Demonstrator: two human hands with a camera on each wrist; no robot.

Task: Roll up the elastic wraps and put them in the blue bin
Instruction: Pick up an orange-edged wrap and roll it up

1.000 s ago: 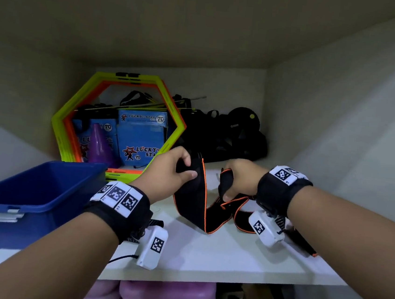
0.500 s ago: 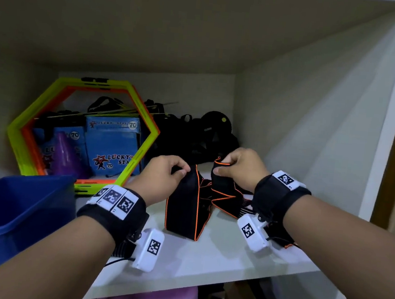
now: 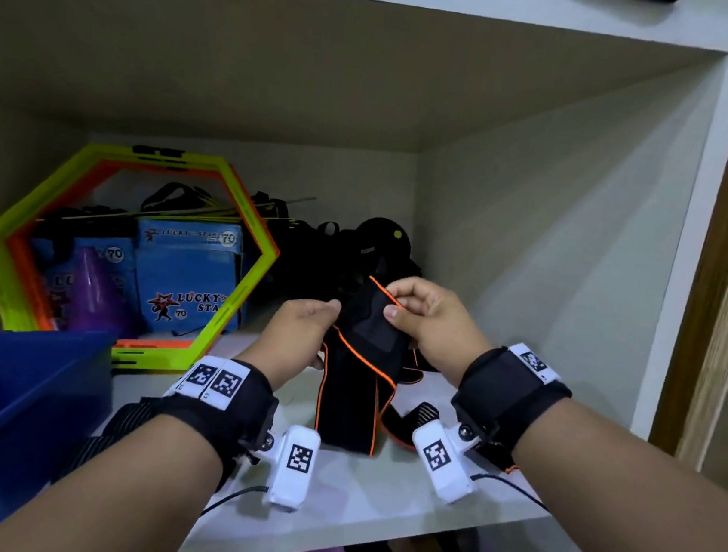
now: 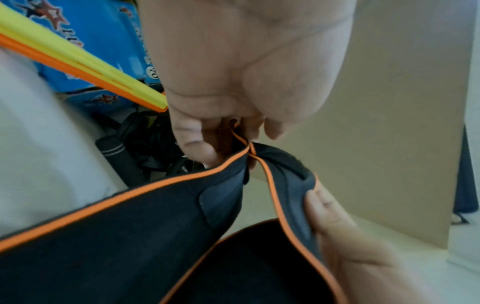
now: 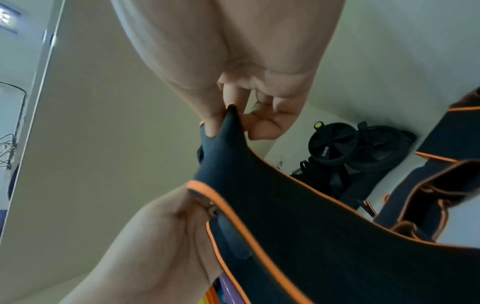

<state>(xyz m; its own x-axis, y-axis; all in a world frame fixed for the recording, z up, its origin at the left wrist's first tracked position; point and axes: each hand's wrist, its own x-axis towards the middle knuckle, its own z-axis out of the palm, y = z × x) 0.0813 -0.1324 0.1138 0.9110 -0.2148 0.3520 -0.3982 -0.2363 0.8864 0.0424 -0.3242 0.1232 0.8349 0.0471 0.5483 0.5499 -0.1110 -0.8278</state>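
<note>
A black elastic wrap with orange trim [image 3: 355,387] hangs unrolled between both hands above the white shelf [image 3: 375,493], its lower fold touching the shelf. My left hand [image 3: 331,313] pinches its orange edge [image 4: 241,144] at the upper left. My right hand [image 3: 390,305] pinches the wrap's top end [image 5: 228,121] between thumb and fingers. More black and orange wrap [image 3: 410,377] lies on the shelf behind my right wrist, also seen in the right wrist view [image 5: 441,185]. The blue bin [image 3: 17,396] stands at the left on the shelf, its inside mostly hidden.
A yellow and orange hexagon frame [image 3: 233,307] leans at the back left around blue boxes [image 3: 186,284] and a purple cone [image 3: 95,292]. Black gear [image 3: 379,241] fills the back corner. The cabinet side wall [image 3: 555,273] stands close on the right. A striped strap [image 3: 112,429] lies under my left wrist.
Both hands have lifted the wrap higher off the shelf and drawn closer together at its top. The view has swung right, so the blue bin now sits at the left edge.
</note>
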